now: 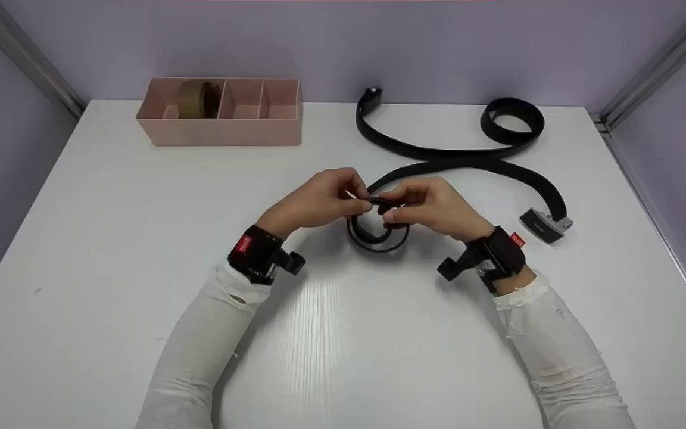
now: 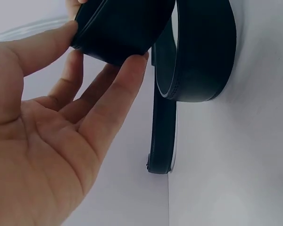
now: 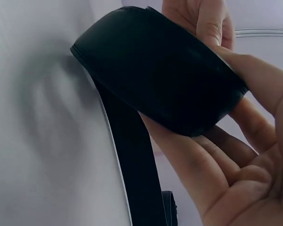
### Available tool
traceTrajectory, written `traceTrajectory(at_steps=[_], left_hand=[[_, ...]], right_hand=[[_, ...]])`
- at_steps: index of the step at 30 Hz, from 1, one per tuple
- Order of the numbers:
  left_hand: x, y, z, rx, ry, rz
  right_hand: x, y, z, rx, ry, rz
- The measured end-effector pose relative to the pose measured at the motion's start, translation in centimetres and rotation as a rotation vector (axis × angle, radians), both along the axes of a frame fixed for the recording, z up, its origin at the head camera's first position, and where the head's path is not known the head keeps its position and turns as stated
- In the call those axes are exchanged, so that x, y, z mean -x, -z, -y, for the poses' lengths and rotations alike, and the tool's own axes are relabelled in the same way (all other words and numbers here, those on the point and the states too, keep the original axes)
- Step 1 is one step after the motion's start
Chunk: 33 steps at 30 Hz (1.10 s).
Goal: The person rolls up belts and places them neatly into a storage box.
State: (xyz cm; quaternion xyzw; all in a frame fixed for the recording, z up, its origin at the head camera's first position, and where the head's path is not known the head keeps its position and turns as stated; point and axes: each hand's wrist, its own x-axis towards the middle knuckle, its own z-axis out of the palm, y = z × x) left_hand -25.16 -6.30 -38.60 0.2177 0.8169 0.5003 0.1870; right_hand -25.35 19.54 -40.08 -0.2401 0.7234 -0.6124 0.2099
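A black belt lies with its middle part on the white table, and its strap curls into loops near the table's middle. My left hand pinches the top of the coiled strap between thumb and fingers. From the other side my right hand pinches the same coil, its fingertips close to the left hand's. The strap's flat face hides part of the fingers in both wrist views. At the belt's far end, a silver and black buckle rests on the table at the right.
Behind lies a second black belt, its strap coiled at the right and its other end near the back edge. At the back left stands a pink divided box with a brown tape roll inside.
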Motion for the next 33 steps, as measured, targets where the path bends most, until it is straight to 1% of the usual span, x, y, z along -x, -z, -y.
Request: traceTrajectory(at_steps=[3,6,8,11,13,15,18,21,23,26,29,33], left_hand=[[0.0,-0.1,0.0,0.002,-0.015,0.003],[0.1,0.0,-0.2,-0.022,-0.057,0.002],[0.1,0.0,-0.3,-0.070,-0.098,0.015],[0.0,0.0,-0.5,-0.147,-0.158,0.032],[0.0,0.0,-0.7,-0.200,-0.190,0.041],[0.0,0.0,-0.8,-0.233,-0.222,0.045],[0.1,0.1,-1.0,-0.283,-0.269,0.056],[0.2,0.0,-1.1,-0.307,-0.297,0.063],[0.2,0.0,-1.0,-0.310,-0.287,0.069],[0.2,-0.1,-0.7,-0.288,-0.240,0.083],[0.2,-0.1,-0.4,-0.230,-0.177,0.078],[0.1,-0.1,-0.2,-0.155,-0.094,0.053]], right_hand=[[0.0,0.0,0.1,-0.009,0.016,-0.018],[0.0,0.1,0.3,-0.004,0.080,-0.044],[0.0,0.2,0.5,0.027,0.142,-0.060],[-0.1,0.3,0.7,0.111,0.230,-0.072],[-0.2,0.4,0.8,0.161,0.263,-0.088],[-0.2,0.4,0.9,0.184,0.279,-0.103],[-0.2,0.5,0.9,0.187,0.285,-0.118],[-0.2,0.5,0.9,0.185,0.282,-0.117],[-0.2,0.4,0.9,0.179,0.281,-0.115],[-0.1,0.2,0.6,0.161,0.265,-0.106],[-0.1,-0.1,0.2,0.135,0.228,-0.085],[-0.1,-0.6,-0.3,0.070,0.148,-0.062]])
